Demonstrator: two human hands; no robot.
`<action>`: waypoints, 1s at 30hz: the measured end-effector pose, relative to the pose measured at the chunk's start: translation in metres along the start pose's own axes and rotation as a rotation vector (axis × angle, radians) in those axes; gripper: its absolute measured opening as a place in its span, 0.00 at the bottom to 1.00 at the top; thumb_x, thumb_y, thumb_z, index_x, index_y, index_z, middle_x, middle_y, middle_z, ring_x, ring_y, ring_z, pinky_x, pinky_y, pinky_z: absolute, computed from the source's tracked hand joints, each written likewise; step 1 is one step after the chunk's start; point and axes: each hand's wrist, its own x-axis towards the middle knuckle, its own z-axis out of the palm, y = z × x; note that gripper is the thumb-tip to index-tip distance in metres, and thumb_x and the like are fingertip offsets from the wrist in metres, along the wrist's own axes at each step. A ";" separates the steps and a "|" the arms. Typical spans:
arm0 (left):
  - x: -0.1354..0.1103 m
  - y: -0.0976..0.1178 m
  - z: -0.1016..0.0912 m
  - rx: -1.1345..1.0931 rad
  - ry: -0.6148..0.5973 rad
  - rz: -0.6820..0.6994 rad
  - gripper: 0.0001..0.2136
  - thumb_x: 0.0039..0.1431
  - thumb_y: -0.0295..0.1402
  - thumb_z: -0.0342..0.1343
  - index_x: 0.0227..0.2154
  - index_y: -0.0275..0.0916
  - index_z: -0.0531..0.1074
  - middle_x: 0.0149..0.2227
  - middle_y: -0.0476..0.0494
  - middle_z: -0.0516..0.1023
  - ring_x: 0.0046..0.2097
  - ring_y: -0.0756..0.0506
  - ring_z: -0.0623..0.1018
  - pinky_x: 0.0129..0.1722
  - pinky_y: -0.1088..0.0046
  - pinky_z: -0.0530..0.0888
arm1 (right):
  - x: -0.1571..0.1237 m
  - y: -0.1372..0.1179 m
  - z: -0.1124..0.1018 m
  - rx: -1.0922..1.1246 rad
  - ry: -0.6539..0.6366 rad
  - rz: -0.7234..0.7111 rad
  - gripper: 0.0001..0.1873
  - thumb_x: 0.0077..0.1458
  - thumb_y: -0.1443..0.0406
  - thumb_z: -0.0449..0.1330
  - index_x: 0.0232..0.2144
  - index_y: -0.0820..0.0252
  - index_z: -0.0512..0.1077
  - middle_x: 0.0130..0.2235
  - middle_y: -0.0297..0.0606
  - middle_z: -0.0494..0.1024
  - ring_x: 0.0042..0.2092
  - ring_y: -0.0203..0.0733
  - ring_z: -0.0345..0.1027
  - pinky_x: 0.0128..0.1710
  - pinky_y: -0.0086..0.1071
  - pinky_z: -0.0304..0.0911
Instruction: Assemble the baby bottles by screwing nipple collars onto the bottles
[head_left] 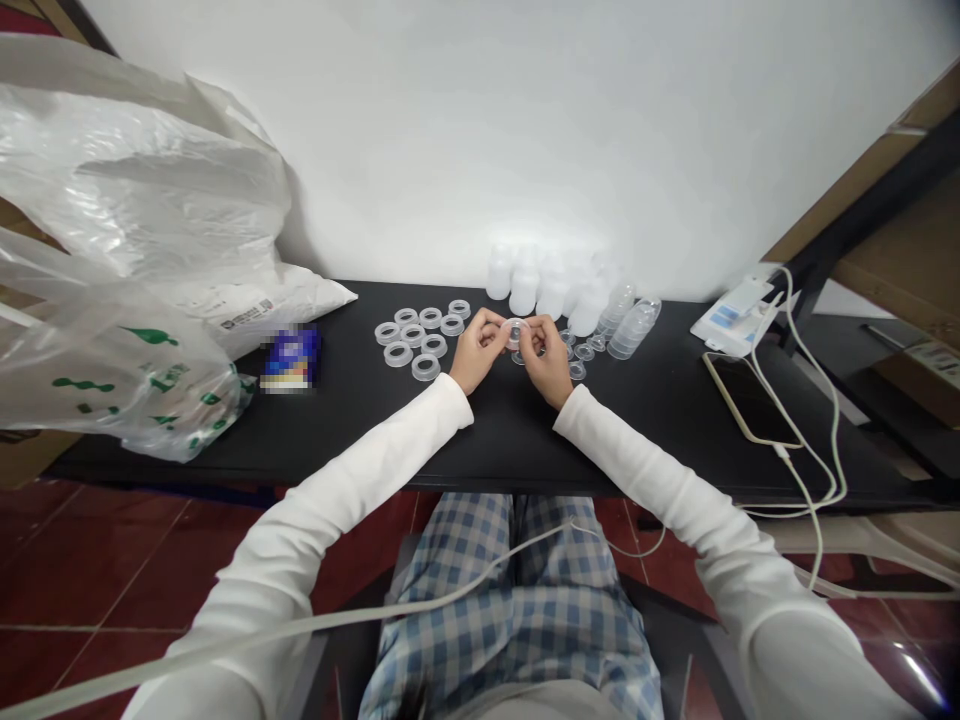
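Note:
A clear plastic ring point(515, 331) is pinched from both sides just above the black table point(360, 430). My left hand point(480, 350) closes on its left edge, and my right hand point(546, 358) on its right edge. To the left of my left hand lie several similar translucent rings point(426, 368). Small clear nipple-like pieces point(576, 370) sit beside my right hand, some partly hidden behind it. Behind both hands stand several frosted white bottles point(523, 290). Stacked clear domed caps point(634, 330) lean to the right of these.
Plastic bags point(135, 180) fill the left end of the table, near a blurred blue packet point(291, 358). At right lie a phone point(750, 398) with a white cable point(832, 430) and a white-blue package point(739, 315). Another cord point(337, 620) crosses my lap. A white wall point(487, 130) rises behind.

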 end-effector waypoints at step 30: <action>-0.001 0.003 -0.002 0.081 -0.072 0.023 0.19 0.57 0.52 0.62 0.35 0.39 0.70 0.24 0.54 0.71 0.26 0.53 0.72 0.26 0.78 0.68 | 0.001 0.000 -0.004 -0.158 -0.015 -0.063 0.08 0.60 0.60 0.56 0.30 0.54 0.62 0.21 0.25 0.65 0.22 0.32 0.54 0.27 0.31 0.52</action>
